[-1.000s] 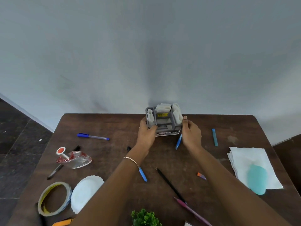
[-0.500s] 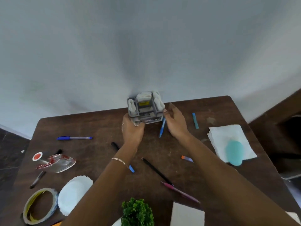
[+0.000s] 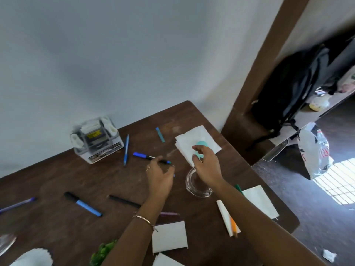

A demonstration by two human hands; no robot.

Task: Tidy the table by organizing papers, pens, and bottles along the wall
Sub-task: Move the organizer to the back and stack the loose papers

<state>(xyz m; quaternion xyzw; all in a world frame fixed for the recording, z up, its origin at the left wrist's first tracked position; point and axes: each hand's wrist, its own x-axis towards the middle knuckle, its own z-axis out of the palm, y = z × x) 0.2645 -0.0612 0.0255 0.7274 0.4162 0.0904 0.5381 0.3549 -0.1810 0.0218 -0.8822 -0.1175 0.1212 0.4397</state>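
left hand (image 3: 160, 180) maybe pinching pen (image 3: 151, 157), lying crosswise

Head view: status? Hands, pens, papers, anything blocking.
Left hand closing on blue-capped marker, grip unclear. Right hand over paper stack, pinching teal object. Glass ashtray under right wrist. Organizer at wall.

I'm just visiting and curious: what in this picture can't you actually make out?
- Turquoise object on the napkins: head view, right hand covers most of it.
- Organizer label: motion blur, unreadable.
- Glass dish: right wrist hides its far side.
- Left hand: whether it grips the pen is unclear.
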